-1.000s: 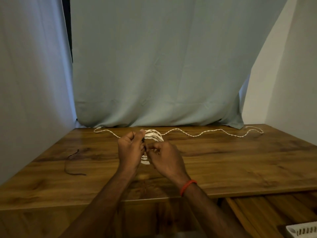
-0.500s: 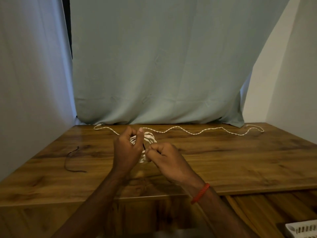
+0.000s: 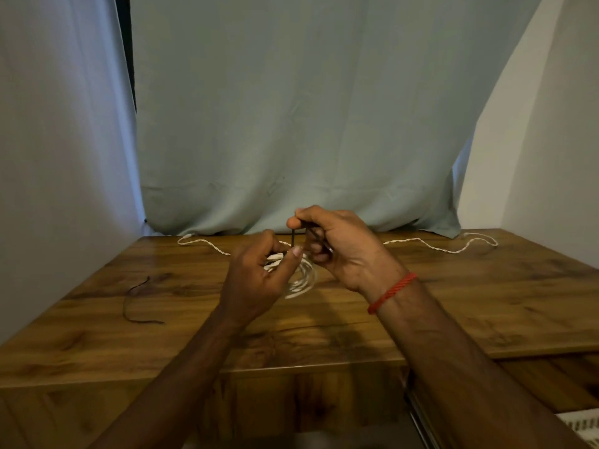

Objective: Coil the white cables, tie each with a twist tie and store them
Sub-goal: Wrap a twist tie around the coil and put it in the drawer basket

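A coiled white cable (image 3: 299, 280) hangs blurred above the middle of the wooden table (image 3: 453, 306). My left hand (image 3: 259, 280) grips the coil with curled fingers. My right hand (image 3: 340, 247) is raised just above and to the right, pinching a dark twist tie (image 3: 293, 238) that runs down to the coil. A second white cable (image 3: 434, 246) lies stretched out along the table's far edge, partly hidden behind my hands.
Another dark twist tie (image 3: 136, 299) lies loose on the table's left side. Pale curtains (image 3: 291, 124) close off the back and left. A white slotted basket (image 3: 580, 424) shows at the bottom right corner, below the table edge.
My right hand has risen and moved right, pulling the twist tie upward from the coil. My left hand has turned, still holding the coil, which now hangs lower.
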Available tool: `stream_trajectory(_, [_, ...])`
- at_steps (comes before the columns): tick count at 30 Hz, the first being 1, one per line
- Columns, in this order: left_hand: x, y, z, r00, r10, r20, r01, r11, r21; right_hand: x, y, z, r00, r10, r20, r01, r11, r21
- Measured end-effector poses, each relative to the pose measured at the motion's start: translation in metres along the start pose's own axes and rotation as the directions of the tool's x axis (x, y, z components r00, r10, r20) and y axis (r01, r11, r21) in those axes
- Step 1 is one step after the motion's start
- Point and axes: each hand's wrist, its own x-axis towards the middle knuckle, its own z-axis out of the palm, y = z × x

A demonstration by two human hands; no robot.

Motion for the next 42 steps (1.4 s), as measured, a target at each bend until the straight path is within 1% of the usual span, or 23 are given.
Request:
stream_trajectory(2, [-0.004,0.000,0.001,1.000,0.002,0.000,-0.002,1.000,-0.004,0.001,0.002,0.000,0.999,0.018,0.035,-0.017,0.999,-0.035])
stream_trajectory(4, [-0.008,0.000,0.002,0.999,-0.042,-0.023,0.041,0.998,-0.052,0.001,0.005,-0.001,0.998,0.002,0.061,0.000,1.000,-0.026])
stream_trajectory(6, [-0.010,-0.001,0.003,0.987,-0.150,-0.059,0.141,0.980,-0.141,-0.004,0.008,-0.002,0.997,-0.067,0.045,0.069,0.997,-0.039])
stream_trajectory(8, [-0.012,0.002,0.004,0.972,-0.225,-0.061,0.207,0.954,-0.216,-0.012,0.016,-0.002,0.986,-0.164,0.006,0.164,0.983,-0.083])
stream_trajectory(11, [-0.014,0.006,0.005,0.967,-0.249,-0.052,0.228,0.939,-0.259,-0.024,0.032,-0.003,0.967,-0.252,-0.033,0.247,0.964,-0.099])
stream_trajectory(13, [-0.013,0.005,0.006,0.960,-0.269,-0.071,0.243,0.934,-0.263,-0.030,0.042,-0.006,0.954,-0.297,-0.028,0.289,0.944,-0.159])
stream_trajectory(14, [-0.013,0.003,0.006,0.955,-0.284,-0.082,0.254,0.930,-0.265,-0.032,0.047,-0.006,0.956,-0.292,-0.011,0.283,0.936,-0.210])
stream_trajectory(16, [-0.011,-0.003,0.007,0.944,-0.314,-0.100,0.281,0.926,-0.251,-0.036,0.058,-0.005,0.976,-0.212,0.045,0.214,0.905,-0.368])
stream_trajectory(18, [-0.012,-0.007,0.010,0.912,-0.390,-0.126,0.346,0.898,-0.273,-0.038,0.068,-0.004,0.988,-0.117,0.101,0.154,0.811,-0.564])
stream_trajectory(19, [-0.011,-0.007,0.012,0.896,-0.421,-0.139,0.367,0.881,-0.298,-0.038,0.072,-0.002,0.989,-0.089,0.119,0.145,0.758,-0.636])
stream_trajectory(21, [-0.011,-0.005,0.015,0.881,-0.449,-0.150,0.383,0.862,-0.331,-0.037,0.075,0.003,0.990,-0.080,0.120,0.142,0.688,-0.711])
stream_trajectory(26, [-0.012,0.004,0.020,0.877,-0.466,-0.120,0.400,0.845,-0.354,-0.028,0.082,0.010,0.988,-0.143,0.055,0.135,0.645,-0.752])
stream_trajectory(29, [-0.012,0.005,0.017,0.871,-0.481,-0.097,0.412,0.824,-0.389,-0.023,0.089,0.013,0.986,-0.168,-0.025,0.094,0.663,-0.742])
stream_trajectory(31, [-0.012,0.006,0.015,0.868,-0.491,-0.082,0.421,0.811,-0.406,-0.022,0.097,0.016,0.970,-0.229,-0.077,0.095,0.657,-0.748])
stream_trajectory(33, [-0.011,0.008,0.014,0.851,-0.518,-0.085,0.437,0.789,-0.432,-0.023,0.104,0.018,0.948,-0.296,-0.113,0.096,0.608,-0.788])
stream_trajectory(36, [-0.011,0.005,0.013,0.835,-0.538,-0.119,0.439,0.780,-0.445,-0.027,0.106,0.018,0.909,-0.406,-0.096,0.164,0.559,-0.813])
stream_trajectory(39, [-0.014,-0.003,0.009,0.852,-0.512,-0.110,0.437,0.811,-0.389,-0.036,0.097,0.020,0.897,-0.440,-0.049,0.237,0.572,-0.785])
stream_trajectory(42, [-0.016,-0.003,0.004,0.856,-0.502,-0.123,0.429,0.824,-0.371,-0.040,0.087,0.015,0.875,-0.484,-0.017,0.269,0.514,-0.815])
